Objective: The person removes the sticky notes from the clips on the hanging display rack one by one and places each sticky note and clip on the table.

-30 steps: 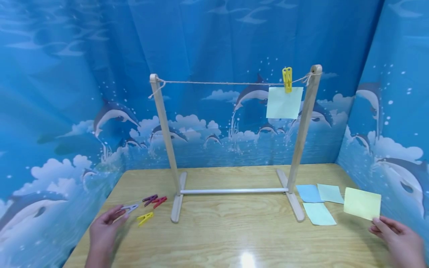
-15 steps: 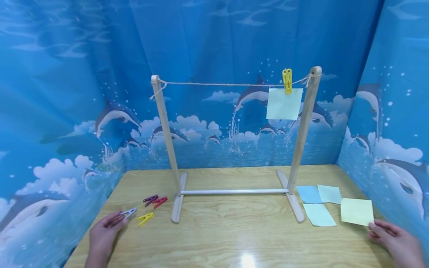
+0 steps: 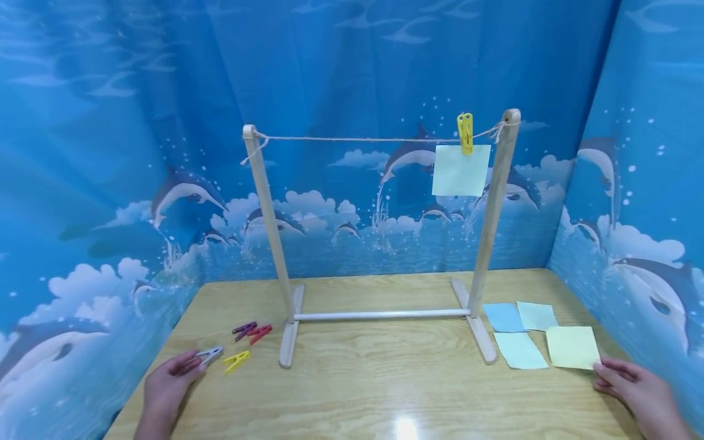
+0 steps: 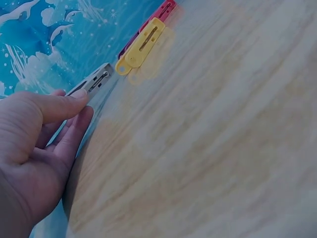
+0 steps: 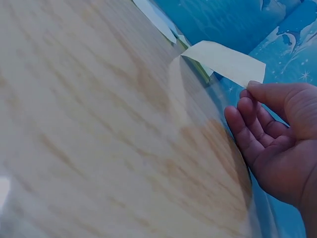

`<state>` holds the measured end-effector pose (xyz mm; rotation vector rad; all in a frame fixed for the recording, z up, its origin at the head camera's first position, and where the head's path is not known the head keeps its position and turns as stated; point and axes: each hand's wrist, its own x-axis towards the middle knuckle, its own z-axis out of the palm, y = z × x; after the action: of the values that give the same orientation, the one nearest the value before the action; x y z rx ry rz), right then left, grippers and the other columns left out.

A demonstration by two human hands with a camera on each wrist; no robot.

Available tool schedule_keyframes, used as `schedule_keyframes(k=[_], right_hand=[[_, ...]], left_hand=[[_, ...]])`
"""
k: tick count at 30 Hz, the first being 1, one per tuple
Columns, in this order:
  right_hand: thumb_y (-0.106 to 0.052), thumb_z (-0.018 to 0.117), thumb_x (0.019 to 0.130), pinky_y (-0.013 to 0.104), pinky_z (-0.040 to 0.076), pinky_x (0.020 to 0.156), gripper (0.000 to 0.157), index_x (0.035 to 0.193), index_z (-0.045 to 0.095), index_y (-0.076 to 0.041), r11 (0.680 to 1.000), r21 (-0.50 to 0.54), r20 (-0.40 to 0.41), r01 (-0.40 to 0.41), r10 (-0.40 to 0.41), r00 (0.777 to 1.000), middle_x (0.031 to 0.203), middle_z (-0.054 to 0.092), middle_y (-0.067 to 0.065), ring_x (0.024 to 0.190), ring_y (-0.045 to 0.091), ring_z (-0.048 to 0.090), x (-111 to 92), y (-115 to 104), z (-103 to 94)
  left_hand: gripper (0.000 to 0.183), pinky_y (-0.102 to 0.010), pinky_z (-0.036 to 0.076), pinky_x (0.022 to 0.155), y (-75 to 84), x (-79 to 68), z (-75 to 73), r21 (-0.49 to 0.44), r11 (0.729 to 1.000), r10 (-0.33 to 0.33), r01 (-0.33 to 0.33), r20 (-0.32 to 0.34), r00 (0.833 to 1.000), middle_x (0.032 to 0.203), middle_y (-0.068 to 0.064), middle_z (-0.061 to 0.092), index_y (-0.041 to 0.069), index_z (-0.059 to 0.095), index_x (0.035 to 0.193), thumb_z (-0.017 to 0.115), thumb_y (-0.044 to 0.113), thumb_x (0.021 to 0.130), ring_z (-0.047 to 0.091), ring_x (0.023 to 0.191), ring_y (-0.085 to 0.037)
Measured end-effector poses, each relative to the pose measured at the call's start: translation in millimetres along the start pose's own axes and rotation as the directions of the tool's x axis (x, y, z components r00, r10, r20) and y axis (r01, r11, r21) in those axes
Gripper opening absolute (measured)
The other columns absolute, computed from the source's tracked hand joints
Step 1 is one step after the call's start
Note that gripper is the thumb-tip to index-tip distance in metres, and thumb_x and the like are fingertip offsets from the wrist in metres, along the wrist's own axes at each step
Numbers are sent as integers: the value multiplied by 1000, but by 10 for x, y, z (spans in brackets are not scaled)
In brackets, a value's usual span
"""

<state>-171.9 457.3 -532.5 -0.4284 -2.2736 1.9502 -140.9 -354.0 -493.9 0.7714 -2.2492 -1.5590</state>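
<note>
My left hand [image 3: 169,384] pinches a pale grey clothespin [image 3: 211,352] between thumb and fingers at the table's left side. Beside it lie a yellow clothespin [image 3: 236,360], a red clothespin [image 3: 260,333] and a dark purple clothespin [image 3: 244,329]. On the right, my right hand [image 3: 635,386] pinches a pale yellow paper note [image 3: 573,347] by its near right corner. In the right wrist view the note [image 5: 225,62] bends, its far end low over the table; whether it touches is unclear. A blue note [image 3: 504,318] and two pale green notes [image 3: 520,351] lie just left of it.
A wooden stand [image 3: 492,226] with two posts rises mid-table, a string [image 3: 357,139] tied between them. Near its right post a yellow clothespin [image 3: 465,131] holds a pale green note [image 3: 461,171] on the string. Dolphin-print curtains [image 3: 341,73] enclose the wooden table [image 3: 352,379].
My right hand has moved left and lowered the yellow note towards the table. The left hand keeps its pinch on the grey clothespin, which has tilted and dropped slightly. The head view has shifted a little.
</note>
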Motion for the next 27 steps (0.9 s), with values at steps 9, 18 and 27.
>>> schedule_keyframes(k=[9, 18, 27], right_hand=[[-38, 64, 94, 26, 57, 59, 59, 121, 57, 15, 959, -284, -39, -3, -8, 999, 79, 62, -24, 67, 6, 65, 103, -98, 31], [-39, 65, 93, 25, 53, 56, 60, 122, 59, 13, 912, -411, -62, -10, -17, 998, 78, 68, -13, 63, 7, 62, 201, -158, 48], [-50, 65, 90, 53, 44, 88, 68, 127, 59, 7, 881, -461, -76, -105, 79, 994, 86, 72, -1, 112, 41, 52, 226, -145, 62]], left_hand=[[59, -10, 51, 67, 36, 46, 35, 6, 1000, -2, 2, 50, 999, 94, -1, 74, -7, 53, 131, 78, -1, 78, 62, 73, 9], [65, -8, 48, 66, 18, 106, -1, 42, 999, -15, 11, 118, 993, 95, -1, 74, -7, 52, 131, 83, 6, 76, 62, 74, 7], [65, -9, 48, 64, 44, 120, -1, 111, 994, -39, 25, 125, 991, 100, -5, 72, -6, 54, 130, 84, 10, 74, 60, 75, 5]])
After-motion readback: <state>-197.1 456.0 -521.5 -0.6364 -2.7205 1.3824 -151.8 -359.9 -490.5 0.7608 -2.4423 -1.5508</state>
